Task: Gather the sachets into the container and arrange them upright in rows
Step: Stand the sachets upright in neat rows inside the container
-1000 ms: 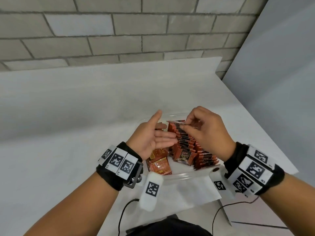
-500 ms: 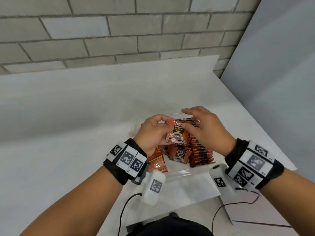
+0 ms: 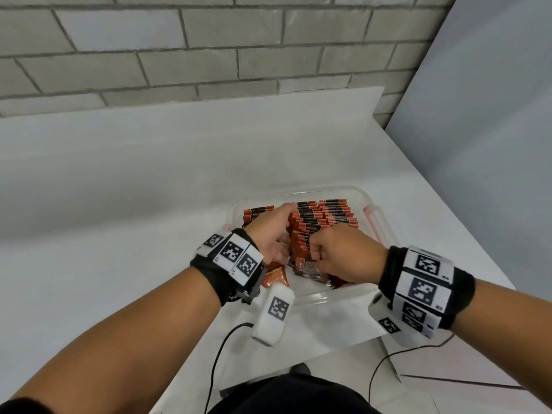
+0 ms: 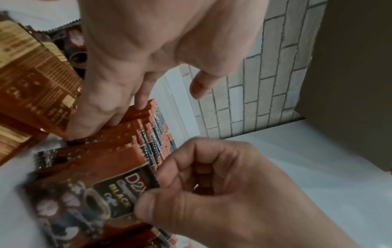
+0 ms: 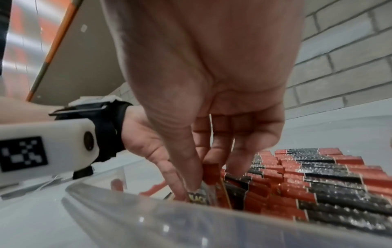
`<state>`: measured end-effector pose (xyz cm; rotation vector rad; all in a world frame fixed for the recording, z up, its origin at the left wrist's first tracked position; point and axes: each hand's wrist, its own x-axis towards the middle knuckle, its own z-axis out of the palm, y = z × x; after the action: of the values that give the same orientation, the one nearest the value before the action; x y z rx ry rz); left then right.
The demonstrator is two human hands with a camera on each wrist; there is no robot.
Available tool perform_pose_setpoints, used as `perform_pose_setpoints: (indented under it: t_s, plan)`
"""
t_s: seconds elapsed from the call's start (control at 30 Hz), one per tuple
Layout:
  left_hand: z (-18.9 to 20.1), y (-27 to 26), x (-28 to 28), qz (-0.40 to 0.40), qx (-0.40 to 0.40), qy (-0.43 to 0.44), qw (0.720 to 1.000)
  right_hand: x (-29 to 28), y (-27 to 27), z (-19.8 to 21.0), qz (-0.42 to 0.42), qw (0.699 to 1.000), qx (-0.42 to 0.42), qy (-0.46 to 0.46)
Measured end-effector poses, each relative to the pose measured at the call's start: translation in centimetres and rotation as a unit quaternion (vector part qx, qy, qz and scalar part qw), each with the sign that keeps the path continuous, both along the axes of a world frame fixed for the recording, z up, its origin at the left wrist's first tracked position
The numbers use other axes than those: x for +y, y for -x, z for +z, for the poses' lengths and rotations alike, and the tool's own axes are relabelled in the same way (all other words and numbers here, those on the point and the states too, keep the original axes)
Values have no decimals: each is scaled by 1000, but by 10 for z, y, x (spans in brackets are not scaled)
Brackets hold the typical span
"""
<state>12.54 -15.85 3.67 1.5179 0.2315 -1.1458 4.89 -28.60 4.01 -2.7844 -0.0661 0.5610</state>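
A clear plastic container (image 3: 301, 192) (image 5: 191, 218) sits on the white table. Red-and-black sachets (image 3: 324, 216) (image 4: 148, 132) (image 5: 318, 177) stand upright in it in packed rows. At the near end of the left row, my right hand (image 3: 343, 252) (image 4: 212, 193) (image 5: 212, 67) pinches one black coffee sachet (image 3: 310, 268) (image 4: 95, 193) (image 5: 201, 196) between thumb and fingers. My left hand (image 3: 270, 231) (image 4: 137, 50) (image 5: 144, 137) is inside the container, its straight fingers pressing against the left side of that row. Loose sachets (image 3: 274, 277) (image 4: 31, 83) lie flat at the near left.
The container has a red latch (image 3: 370, 216) on its right side and stands on a white sheet (image 3: 328, 321). A brick wall (image 3: 209, 55) runs behind, a grey panel (image 3: 493, 130) to the right. The table edge (image 3: 478, 249) falls off close by on the right.
Half a second ago both hands held one sachet above the rows. Now my right hand has lowered it to the row's near end, and my left hand has shifted to the row's side.
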Motion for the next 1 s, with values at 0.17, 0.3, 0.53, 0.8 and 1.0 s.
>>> perform_pose_setpoints:
  t_s: [0.17,0.3,0.53,0.8,1.0]
  plan:
    - [3,-3,-5,-16,22,-11,1000,2,-13,-4,21,994,49,91]
    - [5,-4,-5,-21,40,-16,999,4,-15,-7,51,986,74,141]
    - [13,-3,-5,3,60,-12,998,12,-13,-10,77,969,82,220]
    - [14,0,-5,-3,61,-9,998,18,-12,-7,86,961,69,255]
    - [4,-2,-8,14,56,2,998,17,-12,-11,84,958,63,267]
